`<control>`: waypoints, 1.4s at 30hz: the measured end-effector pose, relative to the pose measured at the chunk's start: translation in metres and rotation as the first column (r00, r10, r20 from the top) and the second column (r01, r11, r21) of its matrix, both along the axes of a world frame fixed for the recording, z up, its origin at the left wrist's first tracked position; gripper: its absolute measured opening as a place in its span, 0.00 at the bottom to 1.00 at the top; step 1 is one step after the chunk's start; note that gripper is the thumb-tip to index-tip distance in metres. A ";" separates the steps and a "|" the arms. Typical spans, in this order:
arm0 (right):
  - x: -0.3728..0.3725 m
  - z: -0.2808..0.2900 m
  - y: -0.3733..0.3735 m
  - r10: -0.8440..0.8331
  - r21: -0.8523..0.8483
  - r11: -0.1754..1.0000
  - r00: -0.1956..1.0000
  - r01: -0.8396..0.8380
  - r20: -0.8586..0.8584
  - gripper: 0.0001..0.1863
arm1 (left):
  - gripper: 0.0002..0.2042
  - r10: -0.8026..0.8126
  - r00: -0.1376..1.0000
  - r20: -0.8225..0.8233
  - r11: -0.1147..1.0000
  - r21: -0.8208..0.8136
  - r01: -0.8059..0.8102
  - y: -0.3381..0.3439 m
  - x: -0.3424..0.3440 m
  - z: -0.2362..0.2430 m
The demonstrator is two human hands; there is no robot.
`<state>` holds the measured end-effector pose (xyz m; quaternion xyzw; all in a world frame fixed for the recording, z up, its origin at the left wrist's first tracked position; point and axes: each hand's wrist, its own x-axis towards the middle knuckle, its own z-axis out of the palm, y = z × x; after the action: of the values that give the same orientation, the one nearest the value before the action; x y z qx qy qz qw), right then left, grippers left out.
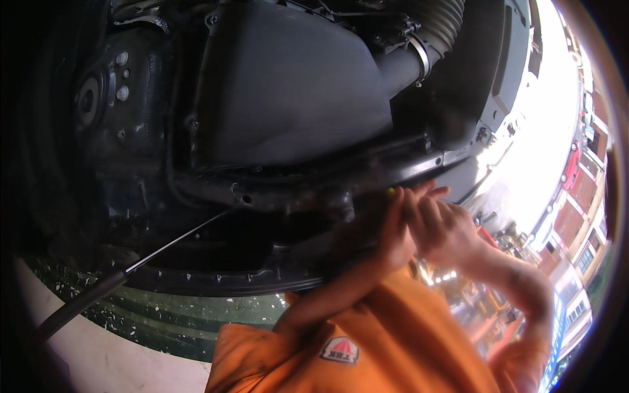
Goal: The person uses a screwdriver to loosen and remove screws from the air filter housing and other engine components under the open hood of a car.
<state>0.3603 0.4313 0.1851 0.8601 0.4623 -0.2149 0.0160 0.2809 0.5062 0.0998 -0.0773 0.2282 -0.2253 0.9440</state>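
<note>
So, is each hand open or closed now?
Left hand: small yellow thing by its fingertip; can't tell if held.
Right hand: fingers bent; can't tell if it holds anything.

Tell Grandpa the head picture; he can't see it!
The left hand and right hand are close together at a car's engine bay, near a small yellow thing. A black box shows above, an orange shirt below.

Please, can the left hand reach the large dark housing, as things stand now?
Probably yes. Only a dark rail seems to lie between the left hand and the large dark housing, whose top is uncovered; the right hand, close against the left, looks clear of that path.
</note>
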 end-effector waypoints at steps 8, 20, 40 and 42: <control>-0.009 -0.004 0.007 -0.509 0.068 0.815 0.767 0.575 -0.391 0.20 | 0.39 -0.004 0.996 -0.087 0.996 -0.084 -0.003 -0.004 -0.007 0.002; 0.000 0.007 0.007 -0.228 -0.033 0.974 0.962 0.225 -0.150 0.23 | 0.36 -0.013 0.996 -0.094 0.998 -0.055 0.008 0.001 0.000 0.003; 0.004 -0.011 -0.009 -0.348 0.200 0.891 0.895 0.408 -0.279 0.22 | 0.35 -0.173 0.971 -0.167 0.977 -0.158 0.147 -0.009 -0.013 -0.005; -0.001 -0.011 -0.013 -0.375 0.189 0.882 0.885 0.432 -0.274 0.22 | 0.35 -0.178 0.972 -0.156 0.974 -0.167 0.152 -0.012 -0.015 -0.007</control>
<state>0.3593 0.4184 0.1744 0.9025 0.2932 -0.2528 -0.1889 0.2658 0.4943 0.0931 -0.1493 0.2953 -0.3128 0.8903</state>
